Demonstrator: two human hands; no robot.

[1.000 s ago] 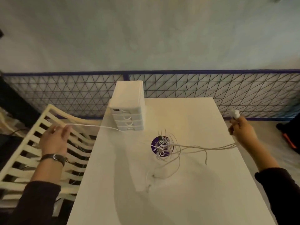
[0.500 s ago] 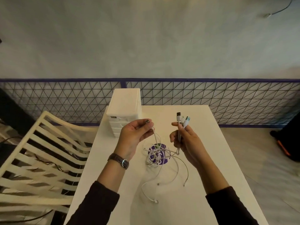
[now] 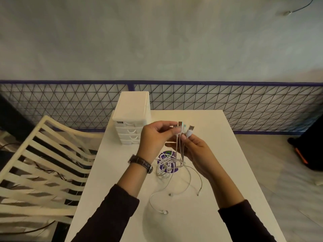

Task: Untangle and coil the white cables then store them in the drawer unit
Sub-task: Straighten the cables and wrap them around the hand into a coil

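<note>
Several white cables (image 3: pixel 172 169) hang in a loose tangle from both hands down onto the white table (image 3: pixel 218 215). My left hand (image 3: pixel 154 137) pinches one cable plug beside the bunch of plug ends (image 3: pixel 183 128) that my right hand (image 3: pixel 195 150) holds upright. The two hands nearly touch above the table's middle. Loose cable ends trail toward the front of the table (image 3: pixel 164 211). The white drawer unit (image 3: pixel 132 117) stands at the table's far left, its drawers shut.
A purple round sticker (image 3: pixel 168 163) lies under the cable tangle. A cream slatted chair (image 3: pixel 43 163) stands left of the table. A wire mesh fence (image 3: pixel 244 105) with a blue rail runs behind. A dark object with orange (image 3: pixel 305 154) sits at the right.
My hands came together from wide apart, where they stretched a cable. My left hand has now brought its plug right up against the bunch in my right hand.
</note>
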